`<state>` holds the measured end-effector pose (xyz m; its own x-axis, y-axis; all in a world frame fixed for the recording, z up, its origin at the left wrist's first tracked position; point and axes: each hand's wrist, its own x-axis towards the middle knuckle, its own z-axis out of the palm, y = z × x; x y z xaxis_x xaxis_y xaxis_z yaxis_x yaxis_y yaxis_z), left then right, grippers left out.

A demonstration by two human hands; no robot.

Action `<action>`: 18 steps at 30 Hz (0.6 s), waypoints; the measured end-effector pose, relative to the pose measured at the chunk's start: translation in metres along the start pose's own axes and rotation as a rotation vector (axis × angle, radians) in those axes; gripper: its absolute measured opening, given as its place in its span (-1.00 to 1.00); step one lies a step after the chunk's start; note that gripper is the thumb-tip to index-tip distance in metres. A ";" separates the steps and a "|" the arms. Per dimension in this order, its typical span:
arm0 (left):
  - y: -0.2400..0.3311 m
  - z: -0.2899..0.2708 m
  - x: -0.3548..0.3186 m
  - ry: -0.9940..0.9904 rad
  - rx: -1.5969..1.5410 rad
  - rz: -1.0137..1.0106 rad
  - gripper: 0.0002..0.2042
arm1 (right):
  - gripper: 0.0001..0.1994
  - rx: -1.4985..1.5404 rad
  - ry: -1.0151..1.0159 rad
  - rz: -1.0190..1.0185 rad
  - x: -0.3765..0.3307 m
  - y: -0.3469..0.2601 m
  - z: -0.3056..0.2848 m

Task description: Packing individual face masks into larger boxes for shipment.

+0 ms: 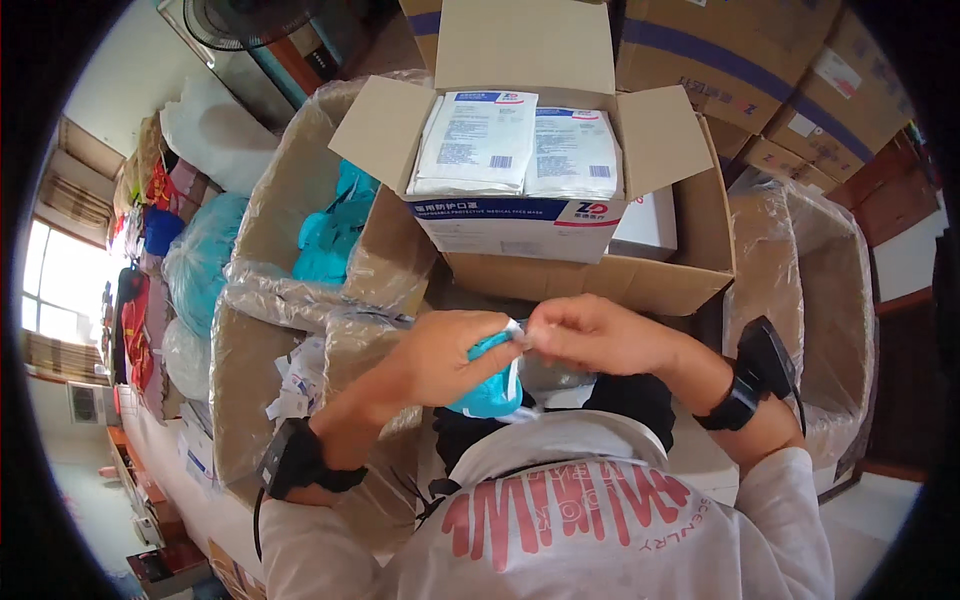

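My left hand (452,352) is closed around a teal face mask (488,394), which hangs below the fingers above my lap. A white strap (514,376) runs down the mask's right side. Thumb and fingers of my right hand (590,335) are pinched together right beside the left fingertips, on a whitish end of the strap. The fingertips hide the exact grip. Just beyond both hands stands an open white-and-blue box (510,232), filled with two stacks of flat white packets (480,140).
That box rests on a larger brown carton (590,285). To the left, a plastic-lined carton (285,215) holds teal masks (328,240); a nearer one contains white packets (298,378). Another lined carton (840,290) stands at right. Sealed cartons (715,55) are stacked behind.
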<state>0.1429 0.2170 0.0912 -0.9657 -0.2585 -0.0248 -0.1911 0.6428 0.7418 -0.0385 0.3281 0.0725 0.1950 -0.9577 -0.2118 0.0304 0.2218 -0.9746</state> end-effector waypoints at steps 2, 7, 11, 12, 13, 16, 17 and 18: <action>-0.003 0.001 0.000 -0.022 0.047 0.006 -0.74 | -0.63 -0.188 -0.069 -0.030 0.007 0.004 0.001; 0.003 0.000 0.000 -0.133 0.153 0.105 -0.76 | -0.63 -0.204 -0.281 0.069 -0.003 -0.001 0.001; 0.002 -0.004 -0.006 -0.149 0.266 0.260 -0.81 | -0.63 -0.179 -0.337 0.117 -0.029 0.007 0.001; 0.002 -0.004 -0.009 -0.149 0.275 0.282 -0.82 | -0.63 -0.177 -0.344 0.070 -0.039 0.017 -0.002; 0.001 -0.002 -0.011 -0.151 0.267 0.277 -0.82 | -0.63 -0.171 -0.348 0.076 -0.047 0.013 0.000; 0.003 0.005 -0.014 -0.145 0.180 0.414 -0.82 | -0.68 -0.250 -0.337 0.211 -0.070 0.000 0.002; 0.007 0.003 -0.016 -0.235 0.193 0.371 -0.83 | -0.68 -0.246 -0.342 0.215 -0.074 0.000 0.002; 0.011 0.001 -0.016 -0.325 0.206 0.331 -0.83 | -0.68 -0.244 -0.354 0.205 -0.078 -0.004 0.002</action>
<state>0.1561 0.2291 0.0987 -0.9789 0.2001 -0.0424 0.1355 0.7897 0.5984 -0.0518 0.4024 0.0930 0.4965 -0.7679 -0.4047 -0.2660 0.3092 -0.9130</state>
